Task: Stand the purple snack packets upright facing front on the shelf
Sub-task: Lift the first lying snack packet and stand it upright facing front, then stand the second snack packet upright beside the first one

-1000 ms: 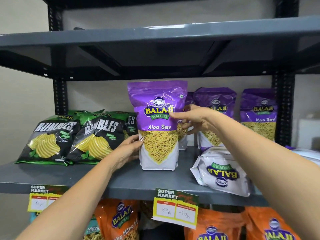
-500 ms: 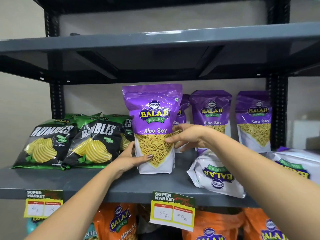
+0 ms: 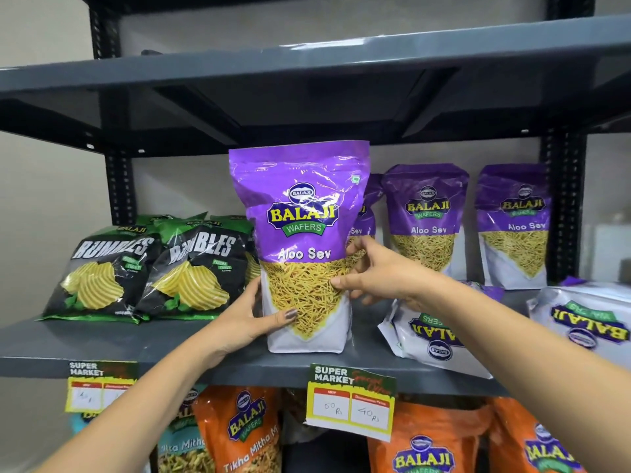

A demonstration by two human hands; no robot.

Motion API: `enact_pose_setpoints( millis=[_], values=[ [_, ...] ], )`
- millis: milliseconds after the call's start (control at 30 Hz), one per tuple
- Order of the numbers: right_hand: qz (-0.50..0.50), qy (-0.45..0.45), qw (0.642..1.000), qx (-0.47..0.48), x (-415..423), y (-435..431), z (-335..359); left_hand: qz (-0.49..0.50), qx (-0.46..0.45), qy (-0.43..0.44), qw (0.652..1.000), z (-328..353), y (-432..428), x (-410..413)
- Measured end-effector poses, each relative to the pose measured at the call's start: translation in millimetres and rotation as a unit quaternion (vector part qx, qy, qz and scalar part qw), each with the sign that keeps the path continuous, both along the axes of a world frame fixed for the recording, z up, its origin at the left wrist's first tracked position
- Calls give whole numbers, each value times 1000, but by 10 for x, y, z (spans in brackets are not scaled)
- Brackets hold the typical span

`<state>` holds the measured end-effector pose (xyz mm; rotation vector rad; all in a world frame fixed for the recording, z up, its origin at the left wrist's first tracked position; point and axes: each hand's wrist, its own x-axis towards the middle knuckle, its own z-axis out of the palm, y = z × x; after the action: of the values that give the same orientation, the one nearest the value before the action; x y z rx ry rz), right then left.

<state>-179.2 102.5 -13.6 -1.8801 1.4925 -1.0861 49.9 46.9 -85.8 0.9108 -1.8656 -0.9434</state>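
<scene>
A purple Aloo Sev packet [image 3: 300, 213] stands upright, front outward, near the front of the grey shelf [image 3: 143, 349]. My left hand [image 3: 252, 319] grips its lower left side, thumb across the front. My right hand [image 3: 382, 274] holds its right edge with fingers on the front. Behind it a partly hidden purple packet [image 3: 365, 220] stands upright. Two more upright purple packets [image 3: 426, 216] [image 3: 512, 223] stand at the back right. Two packets lie flat with logos upside down: one [image 3: 430, 336] under my right wrist, another [image 3: 587, 322] at the far right.
Black and green Rumbles chip bags [image 3: 191, 271] lean at the left of the shelf. Price tags [image 3: 348, 401] hang from the shelf's front edge. Orange Balaji packets [image 3: 246, 431] fill the shelf below. A black upright post [image 3: 563, 206] bounds the right side.
The front packet has stayed upright between both hands. My right hand slid from the packet's logo down to its right edge at the lower half. The camera moved closer.
</scene>
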Motion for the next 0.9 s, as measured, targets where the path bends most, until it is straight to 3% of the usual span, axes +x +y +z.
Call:
enact_pose_setpoints(
  millis=[133, 200, 267, 300, 367, 400, 500, 567, 667, 733, 800, 900],
  values=[
    [0, 13, 1000, 4, 20, 73, -6, 19, 45, -9, 999, 51, 103, -19],
    [-14, 58, 998, -8, -66, 178, 101, 108, 36, 10, 993, 135, 222, -118],
    [-70, 105, 989, -73, -290, 287, 271, 238, -62, 90, 965, 227, 379, -266],
    [-118, 135, 978, -110, -437, 337, 351, 268, -156, 148, 939, 258, 475, -336],
    [-235, 226, 937, -129, -798, 425, 450, 213, -298, 224, 903, 329, 688, -581],
    [-279, 270, 916, -104, -970, 467, 457, 155, -305, 225, 912, 344, 751, -747],
    [-296, 281, 911, 54, -1286, 522, 314, 9, -149, 154, 977, 397, 781, -1288],
    [-283, 264, 912, 134, -1392, 469, 168, -8, -7, 79, 997, 438, 643, -1564],
    [-259, 228, 922, 177, -1483, 336, -72, 20, 90, -88, 992, 473, 382, -1841],
    [-246, 133, 943, 179, -1508, 257, -210, -38, 168, -130, 976, 464, 320, -1907],
    [-242, 41, 956, 159, -1497, 308, -258, -73, 204, -126, 968, 449, 248, -1979],
    [-223, -9, 969, 107, -1452, 385, -257, -60, 138, -110, 982, 431, 176, -1987]
  ],
)
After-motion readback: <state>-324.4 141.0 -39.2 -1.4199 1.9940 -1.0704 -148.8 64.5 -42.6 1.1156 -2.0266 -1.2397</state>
